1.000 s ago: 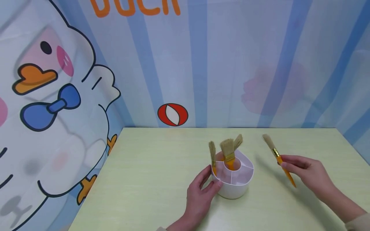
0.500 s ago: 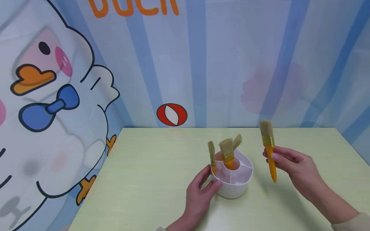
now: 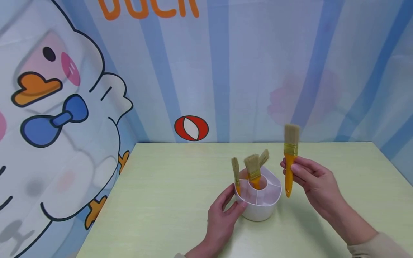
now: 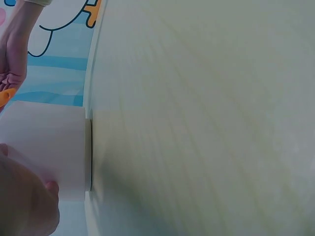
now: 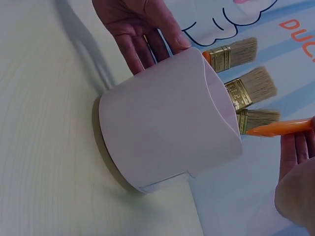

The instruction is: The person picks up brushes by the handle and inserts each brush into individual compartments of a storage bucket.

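A white divided brush holder stands on the table, with a round well in its middle and compartments around it. My left hand grips its left side, thumb near the front rim. Three bristle brushes stand in it: a side-on brush at the left, a wide brush in the middle well, and another brush leaning at the back. To the right, my right hand pinches a paintbrush by its orange handle, bristles up. That handle hangs beyond the holder's rim in the right wrist view.
The pale table extends left of the holder and to its right. Behind it hangs a blue striped cloth printed with a large duck and a red ball.
My right hand has moved left and up toward the holder, turning the paintbrush from slanted to nearly upright, flat side facing me. My left hand and the holder stay where they were.
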### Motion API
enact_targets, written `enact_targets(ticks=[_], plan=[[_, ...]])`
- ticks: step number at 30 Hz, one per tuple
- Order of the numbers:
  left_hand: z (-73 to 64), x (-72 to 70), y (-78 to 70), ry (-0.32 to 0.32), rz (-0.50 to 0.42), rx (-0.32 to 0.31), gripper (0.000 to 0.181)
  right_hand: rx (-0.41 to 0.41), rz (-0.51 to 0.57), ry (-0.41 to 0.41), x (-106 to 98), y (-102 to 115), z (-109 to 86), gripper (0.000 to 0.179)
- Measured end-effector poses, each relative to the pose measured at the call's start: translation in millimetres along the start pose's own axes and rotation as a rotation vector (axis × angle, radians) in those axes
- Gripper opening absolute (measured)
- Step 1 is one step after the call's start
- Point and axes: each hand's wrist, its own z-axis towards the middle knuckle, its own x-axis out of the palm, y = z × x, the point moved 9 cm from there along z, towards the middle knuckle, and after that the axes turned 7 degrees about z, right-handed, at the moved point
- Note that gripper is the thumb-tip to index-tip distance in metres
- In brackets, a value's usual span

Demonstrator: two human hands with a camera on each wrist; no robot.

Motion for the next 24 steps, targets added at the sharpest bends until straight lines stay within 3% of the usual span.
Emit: enact_targets(ticks=[8, 15, 20, 24], plan=[[-0.8, -0.3, -1.7, 0.000, -0.005, 0.015, 0.063, -0.015, 0.045, -0.016, 9.7, -7.2, 1.9, 0.028], [0.5, 0.0, 1.0, 0.005, 0.000, 0.009, 0.063, -0.007, 0.052, -0.095, 4.5, -16.3, -1.8, 0.025], [-0.3, -0.2, -1.6, 0.005, -0.017, 0.031, 0.062, -0.021, -0.019, -0.108, 3.3, -22.1, -5.8, 0.026], [-1.1, -0.3, -3.1, 0.005, -0.030, 0.033, 0.062, -0.029, -0.150, -0.108, 3.0, -26.5, -10.8, 0.026]])
